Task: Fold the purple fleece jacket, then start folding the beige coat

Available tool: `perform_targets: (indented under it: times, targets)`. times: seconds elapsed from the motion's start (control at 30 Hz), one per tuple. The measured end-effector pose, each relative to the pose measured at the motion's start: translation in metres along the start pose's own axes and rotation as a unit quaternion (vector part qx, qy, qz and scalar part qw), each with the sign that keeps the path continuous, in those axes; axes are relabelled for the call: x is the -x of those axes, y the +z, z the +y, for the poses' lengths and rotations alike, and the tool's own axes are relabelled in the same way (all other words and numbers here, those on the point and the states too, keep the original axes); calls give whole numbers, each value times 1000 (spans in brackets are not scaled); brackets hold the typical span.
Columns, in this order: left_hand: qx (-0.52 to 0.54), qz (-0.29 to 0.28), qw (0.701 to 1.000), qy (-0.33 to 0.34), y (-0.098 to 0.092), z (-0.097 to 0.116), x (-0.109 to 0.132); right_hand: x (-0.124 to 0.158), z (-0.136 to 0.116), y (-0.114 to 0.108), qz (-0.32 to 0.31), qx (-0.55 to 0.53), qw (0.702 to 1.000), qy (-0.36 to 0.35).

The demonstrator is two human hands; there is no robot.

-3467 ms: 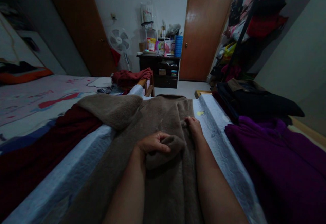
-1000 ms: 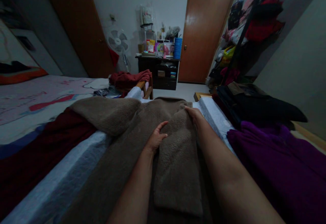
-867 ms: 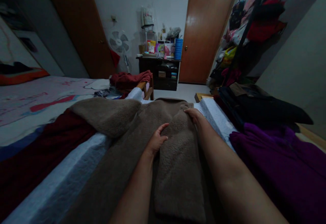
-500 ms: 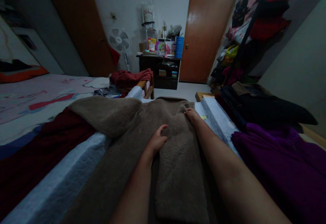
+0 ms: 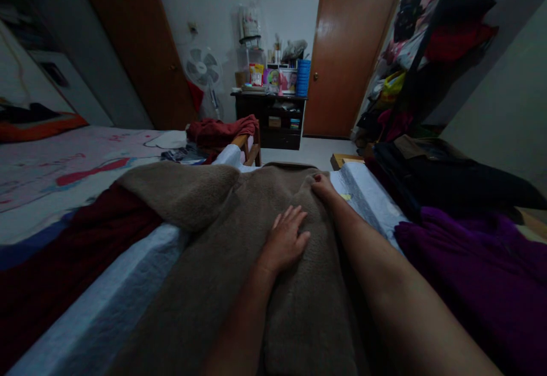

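Observation:
A brown fleecy garment [image 5: 222,250] lies spread over a bed with a pale blue cover [image 5: 141,285]. One sleeve reaches out to the left, and the other is folded down along the garment's right part. My left hand [image 5: 286,239] rests palm down on the middle of the garment, fingers spread. Farther up, at the garment's right shoulder, my right hand [image 5: 322,187] has its fingers closed on the fabric.
To the right lie a purple garment [image 5: 470,273] and a pile of dark clothes [image 5: 453,176]. Dark red cloth [image 5: 85,250] is at the left. Beyond stand a fan [image 5: 203,68], a dark cabinet [image 5: 267,122] and a door [image 5: 342,51].
My left hand has moved right and flattened onto the garment with its fingers spread. My right hand's fingers have curled in at the shoulder, and the fabric bunched there looks flatter.

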State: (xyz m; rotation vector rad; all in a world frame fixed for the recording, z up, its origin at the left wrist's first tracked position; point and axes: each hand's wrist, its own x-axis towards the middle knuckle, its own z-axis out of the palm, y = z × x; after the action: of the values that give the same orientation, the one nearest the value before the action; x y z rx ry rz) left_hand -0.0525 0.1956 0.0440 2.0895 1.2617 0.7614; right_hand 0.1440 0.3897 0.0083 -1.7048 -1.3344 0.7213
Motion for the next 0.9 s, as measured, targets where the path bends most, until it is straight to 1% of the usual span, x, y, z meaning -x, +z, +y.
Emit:
perform_targets:
  times: [0.07,0.13,0.2,0.33,0.5,0.57,0.6,0.7,0.73,0.77,0.8,0.87,0.9]
  targets:
    - [-21,-23,1000,-4,16,4,2,-3,1,1,-6,8,1000,10]
    - [-67,-45,996,-25,30,4,6,-7,0,2,-12,15,1000,15]
    - [-104,-62,992,-39,40,4,9,-12,-1,3,-12,21,1000,16]
    - [-122,-71,989,-54,44,8,13,-16,0,6,3,14,1000,13]
    - [-112,-67,990,-63,42,13,13,-6,8,9,20,20,999,-15]
    - [-107,-40,992,-55,40,12,11,0,8,9,28,40,998,-29]
    - [-107,-14,993,-56,38,10,9,4,6,8,33,51,998,-34]
    - [-120,108,982,-95,32,0,1,16,-4,3,53,93,993,-46]
    - [-119,144,976,-113,29,-5,-2,21,-8,1,55,120,989,-64]
    - [-108,165,972,-127,27,-11,-5,27,-13,0,50,151,983,-91]
    - [-82,170,973,-135,25,-17,-7,34,-17,-1,34,185,974,-126]
    - [3,153,979,-136,23,-27,-11,50,-23,2,-18,245,950,-195]
    - [51,147,979,-135,22,-31,-12,58,-23,5,-45,267,939,-213]
